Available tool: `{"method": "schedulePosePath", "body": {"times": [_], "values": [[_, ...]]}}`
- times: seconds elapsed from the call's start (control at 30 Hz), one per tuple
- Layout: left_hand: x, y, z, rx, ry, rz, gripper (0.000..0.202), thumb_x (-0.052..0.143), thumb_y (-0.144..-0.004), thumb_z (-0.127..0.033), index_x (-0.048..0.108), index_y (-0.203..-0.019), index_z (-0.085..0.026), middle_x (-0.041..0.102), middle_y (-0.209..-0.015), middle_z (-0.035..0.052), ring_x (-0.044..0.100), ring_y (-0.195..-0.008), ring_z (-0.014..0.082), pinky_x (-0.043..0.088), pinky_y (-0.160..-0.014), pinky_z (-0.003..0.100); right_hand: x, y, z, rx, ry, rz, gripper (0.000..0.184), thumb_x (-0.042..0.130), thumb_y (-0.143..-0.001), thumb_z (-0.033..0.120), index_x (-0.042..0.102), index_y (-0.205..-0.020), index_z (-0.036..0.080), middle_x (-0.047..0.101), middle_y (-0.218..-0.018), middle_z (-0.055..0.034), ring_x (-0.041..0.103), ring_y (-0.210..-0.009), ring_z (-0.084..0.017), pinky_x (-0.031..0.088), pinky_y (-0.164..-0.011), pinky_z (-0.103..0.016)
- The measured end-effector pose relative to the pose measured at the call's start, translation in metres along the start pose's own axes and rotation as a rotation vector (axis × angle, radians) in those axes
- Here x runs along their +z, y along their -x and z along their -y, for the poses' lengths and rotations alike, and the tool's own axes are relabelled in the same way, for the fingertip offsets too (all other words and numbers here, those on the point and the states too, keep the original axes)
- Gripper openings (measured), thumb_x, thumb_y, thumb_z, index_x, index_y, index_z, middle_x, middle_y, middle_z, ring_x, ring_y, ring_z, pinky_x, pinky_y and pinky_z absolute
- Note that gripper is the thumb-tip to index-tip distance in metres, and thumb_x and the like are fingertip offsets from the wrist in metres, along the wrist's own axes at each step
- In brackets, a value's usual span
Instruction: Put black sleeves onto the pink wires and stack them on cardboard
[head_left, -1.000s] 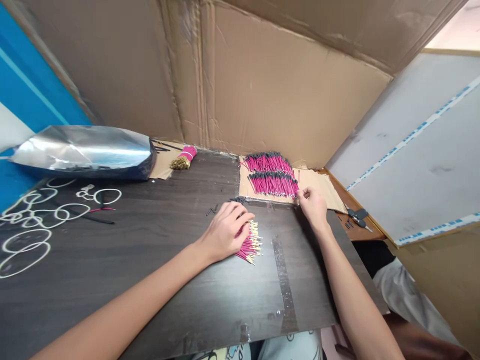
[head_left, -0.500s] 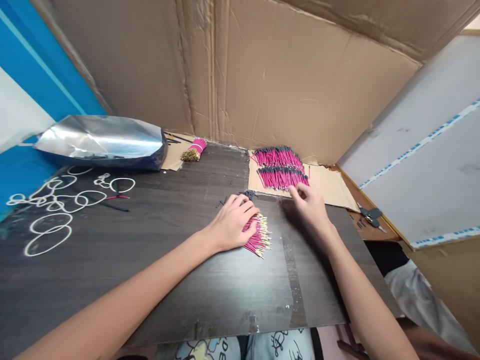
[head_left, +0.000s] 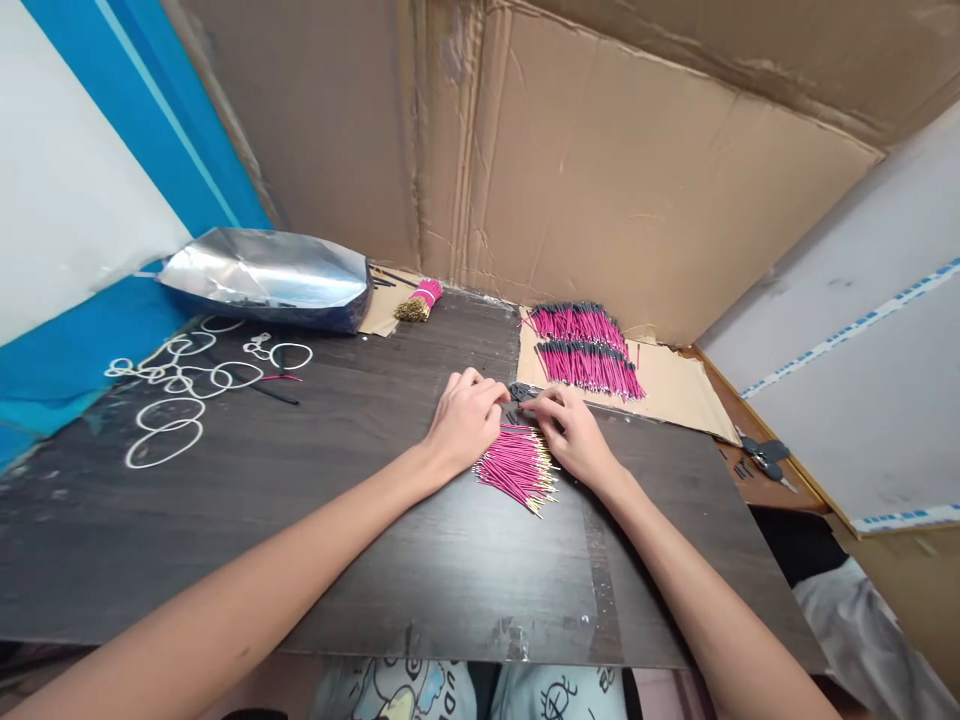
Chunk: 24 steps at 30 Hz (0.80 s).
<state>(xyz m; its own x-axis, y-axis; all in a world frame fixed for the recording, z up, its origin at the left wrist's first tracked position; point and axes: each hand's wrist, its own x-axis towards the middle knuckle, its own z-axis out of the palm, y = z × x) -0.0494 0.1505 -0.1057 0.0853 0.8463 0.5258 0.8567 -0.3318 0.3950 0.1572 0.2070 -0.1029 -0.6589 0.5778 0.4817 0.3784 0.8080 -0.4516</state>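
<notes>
Both hands meet over a loose pile of pink wires near the middle of the dark table. Left hand rests curled at the pile's left edge, fingers bent toward small black pieces lying just beyond the pile. Right hand sits on the pile's right side, fingers narrowed as if pinching something; whether it actually grips a wire or a black piece is not clear from this angle.

Progress, judged from the layout: two neat rows of finished wires with black ends lie on a cardboard sheet behind the hands. The pile under the hands shows bare gold tips at its near end, so it looks unprocessed. A tied bundle waits farther back beside a silver foil bag.

Wires: thin, short, magenta insulation, fanned roughly parallel. White rings lie scattered at the table's left.
</notes>
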Motion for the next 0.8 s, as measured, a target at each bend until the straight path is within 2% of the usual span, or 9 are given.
{"method": "schedulePosePath", "body": {"times": [0.13, 0.37, 0.47, 0.6, 0.8], "values": [[0.004, 0.001, 0.0, 0.055, 0.059, 0.035, 0.022, 0.054, -0.087, -0.005, 0.071, -0.088, -0.02, 0.072, -0.085, 0.0032, 0.057, -0.094, 0.0241, 0.044, -0.088, 0.043, 0.006, -0.004, 0.0, -0.033, -0.006, 0.018, 0.025, 0.053, -0.099, 0.013, 0.073, -0.109, 0.025, 0.065, -0.102, -0.0084, 0.058, -0.1, -0.026, 0.049, -0.091, -0.043], [0.003, 0.001, -0.005, 0.037, 0.119, 0.064, 0.024, 0.054, -0.085, -0.008, 0.073, -0.096, -0.019, 0.065, -0.087, 0.0067, 0.058, -0.092, 0.0236, 0.048, -0.086, 0.039, 0.01, -0.006, -0.008, 0.047, -0.023, 0.029, 0.005, 0.065, -0.094, 0.019, 0.068, -0.092, 0.023, 0.064, -0.097, -0.0066, 0.057, -0.099, -0.026, 0.046, -0.092, -0.043], [0.003, 0.0, -0.006, 0.079, 0.119, 0.092, 0.02, 0.056, -0.083, -0.009, 0.07, -0.094, -0.019, 0.065, -0.084, 0.0055, 0.058, -0.094, 0.0241, 0.047, -0.086, 0.04, 0.011, -0.007, -0.011, 0.055, -0.013, 0.037, 0.005, 0.062, -0.095, 0.02, 0.064, -0.092, 0.022, 0.063, -0.097, -0.0075, 0.056, -0.098, -0.027, 0.045, -0.091, -0.043], [0.003, -0.001, -0.007, 0.145, 0.117, 0.139, 0.013, 0.057, -0.086, -0.013, 0.066, -0.094, -0.019, 0.068, -0.09, 0.0048, 0.057, -0.095, 0.0235, 0.045, -0.087, 0.04, 0.009, -0.006, -0.01, 0.048, -0.002, 0.033, 0.01, 0.053, -0.098, 0.019, 0.057, -0.09, 0.022, 0.062, -0.096, -0.0083, 0.055, -0.097, -0.027, 0.044, -0.09, -0.042], [0.0, -0.004, -0.008, 0.106, 0.137, 0.214, 0.007, 0.058, -0.089, -0.019, 0.065, -0.091, -0.019, 0.068, -0.084, 0.0033, 0.055, -0.093, 0.023, 0.043, -0.087, 0.039, -0.001, -0.001, -0.011, 0.152, -0.104, -0.05, 0.011, 0.046, -0.1, 0.017, 0.053, -0.092, 0.022, 0.061, -0.092, -0.0055, 0.056, -0.088, -0.023, 0.044, -0.081, -0.036]]}}
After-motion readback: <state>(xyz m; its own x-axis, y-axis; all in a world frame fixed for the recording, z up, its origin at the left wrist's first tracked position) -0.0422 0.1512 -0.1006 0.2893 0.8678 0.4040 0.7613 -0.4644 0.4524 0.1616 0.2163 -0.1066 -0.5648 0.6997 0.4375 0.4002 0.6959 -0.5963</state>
